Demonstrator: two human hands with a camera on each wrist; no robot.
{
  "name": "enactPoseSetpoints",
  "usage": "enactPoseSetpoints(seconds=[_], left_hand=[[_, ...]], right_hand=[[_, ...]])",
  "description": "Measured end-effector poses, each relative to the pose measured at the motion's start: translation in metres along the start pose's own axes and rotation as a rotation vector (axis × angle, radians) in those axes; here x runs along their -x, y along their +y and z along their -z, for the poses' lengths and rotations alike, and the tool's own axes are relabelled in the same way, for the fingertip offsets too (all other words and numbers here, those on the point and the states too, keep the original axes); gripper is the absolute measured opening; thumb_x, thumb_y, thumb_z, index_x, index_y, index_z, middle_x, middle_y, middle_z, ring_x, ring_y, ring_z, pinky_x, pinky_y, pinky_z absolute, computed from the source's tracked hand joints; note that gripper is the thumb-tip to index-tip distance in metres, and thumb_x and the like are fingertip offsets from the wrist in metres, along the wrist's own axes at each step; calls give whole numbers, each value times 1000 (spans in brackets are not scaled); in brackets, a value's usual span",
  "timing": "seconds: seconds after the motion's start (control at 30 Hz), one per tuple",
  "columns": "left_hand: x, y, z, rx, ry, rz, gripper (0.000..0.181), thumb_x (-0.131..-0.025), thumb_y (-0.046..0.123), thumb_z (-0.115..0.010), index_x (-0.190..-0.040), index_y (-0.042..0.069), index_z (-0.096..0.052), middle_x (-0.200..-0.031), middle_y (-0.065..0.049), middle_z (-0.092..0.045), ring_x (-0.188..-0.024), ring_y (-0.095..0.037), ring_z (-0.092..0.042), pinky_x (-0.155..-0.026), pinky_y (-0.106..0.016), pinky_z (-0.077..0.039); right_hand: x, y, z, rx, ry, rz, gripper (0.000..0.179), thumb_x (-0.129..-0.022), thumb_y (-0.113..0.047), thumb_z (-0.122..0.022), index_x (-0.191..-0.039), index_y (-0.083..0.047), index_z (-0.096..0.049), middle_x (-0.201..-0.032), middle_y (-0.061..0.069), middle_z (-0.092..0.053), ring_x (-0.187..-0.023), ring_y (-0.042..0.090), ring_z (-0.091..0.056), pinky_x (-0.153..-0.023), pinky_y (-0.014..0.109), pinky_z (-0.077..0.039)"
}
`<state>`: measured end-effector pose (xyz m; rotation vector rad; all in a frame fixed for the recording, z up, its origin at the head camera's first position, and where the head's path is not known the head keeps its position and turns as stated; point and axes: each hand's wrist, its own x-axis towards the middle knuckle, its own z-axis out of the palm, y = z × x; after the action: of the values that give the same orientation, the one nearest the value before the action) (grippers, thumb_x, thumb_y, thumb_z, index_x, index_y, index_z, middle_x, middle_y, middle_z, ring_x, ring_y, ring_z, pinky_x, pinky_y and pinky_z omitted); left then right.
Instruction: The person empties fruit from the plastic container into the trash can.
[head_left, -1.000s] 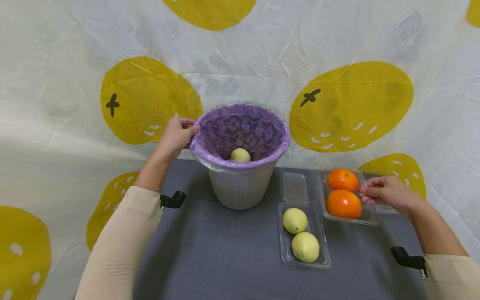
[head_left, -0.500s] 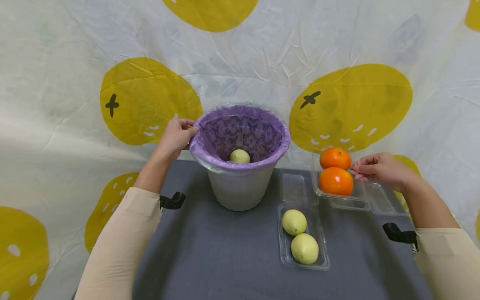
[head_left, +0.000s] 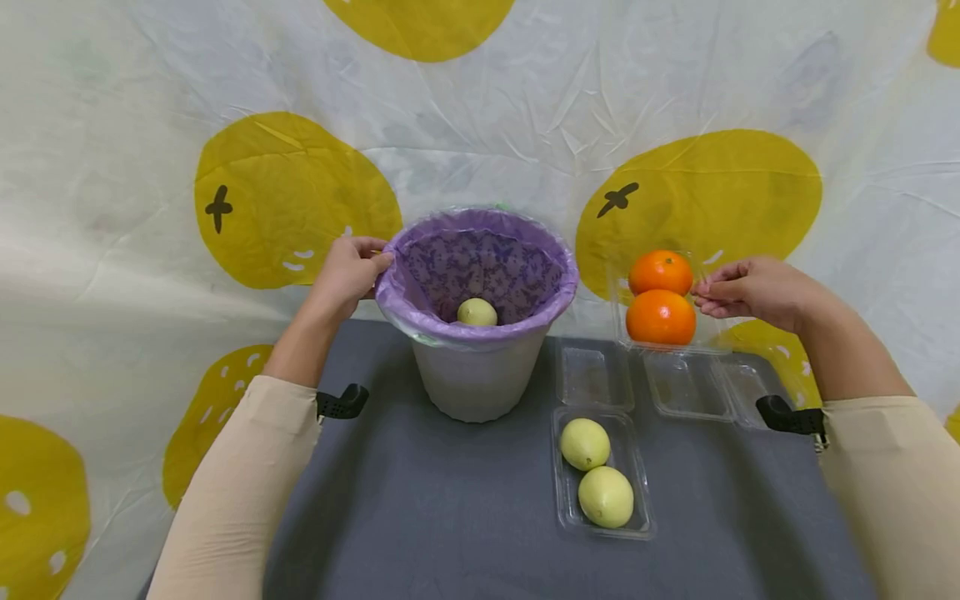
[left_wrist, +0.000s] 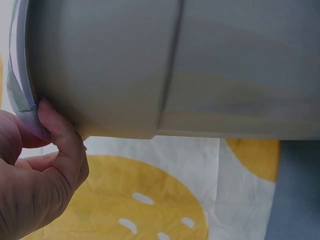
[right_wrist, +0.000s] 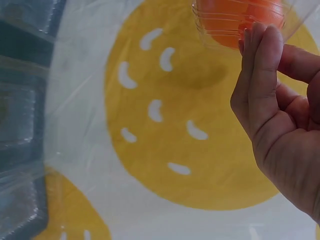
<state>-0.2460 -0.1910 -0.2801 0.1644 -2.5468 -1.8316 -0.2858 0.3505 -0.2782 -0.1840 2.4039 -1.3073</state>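
Observation:
My left hand pinches the rim of a light-coloured trash bin, thumb on one side and curled fingers on the other. A purple patterned bag lines the bin and folds over its rim. One round pale-yellow fruit lies inside. To the bin's right, my right hand pinches the side of a clear plastic tray, raised above the table. Two oranges sit in that tray, one behind the other; the right wrist view shows orange through the plastic above my fingertips.
Two pale-yellow fruits lie in a clear tray on the grey table. Behind it stand clear trays with nothing in them, including one below the raised tray. A white sheet with yellow fruit prints hangs behind.
My right hand has lifted the tray of oranges up off the table and slightly left, uncovering a tray beneath. The left hand stays at the bin's rim.

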Motion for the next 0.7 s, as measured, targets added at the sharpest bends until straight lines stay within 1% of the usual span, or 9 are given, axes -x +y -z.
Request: enactPoseSetpoints(seconds=[0.23,0.4,0.57,0.63,0.7], left_hand=[[-1,2,2,-5,-10,8,45,-108,17,-54,-149,-1,-51,-117,-11,-55,-73,-6,-64,-63,-20,-59],[-1,2,5,11,-36,33,47,-108,17,-54,-152,1,-48,-122,-9,-55,-77,-7,-64,-65,-21,-59],[-2,2,5,12,-54,44,48,-108,18,-55,-152,1,-47,-124,-10,-54,-79,-8,-65,-66,-22,-60],[-2,2,5,10,-52,41,48,-108,18,-56,-152,1,-48,-124,-10,-54,-79,-8,-65,-66,-22,-60],[-3,1,5,11,-51,38,48,-108,18,-56,-152,1,-48,-123,-10,-55,-78,-7,-65,-65,-22,-60]], right_hand=[[-5,-28,7,30,15,9,26,-108,-10,-54,-122,8,-66,-94,-2,-75,-85,11,-73,-81,25,-63],[-9,-48,8,24,16,16,24,-108,-12,-54,-120,5,-66,-96,-3,-76,-85,11,-74,-80,25,-63],[-12,-65,10,45,18,18,26,-108,-12,-53,-123,6,-65,-95,-6,-75,-84,10,-74,-79,24,-62],[-15,-74,10,42,14,22,25,-108,-12,-53,-121,5,-66,-94,-6,-75,-83,10,-74,-78,24,-62],[-18,-83,10,18,13,21,22,-108,-12,-54,-117,1,-68,-93,-5,-75,-83,10,-74,-78,24,-62]])
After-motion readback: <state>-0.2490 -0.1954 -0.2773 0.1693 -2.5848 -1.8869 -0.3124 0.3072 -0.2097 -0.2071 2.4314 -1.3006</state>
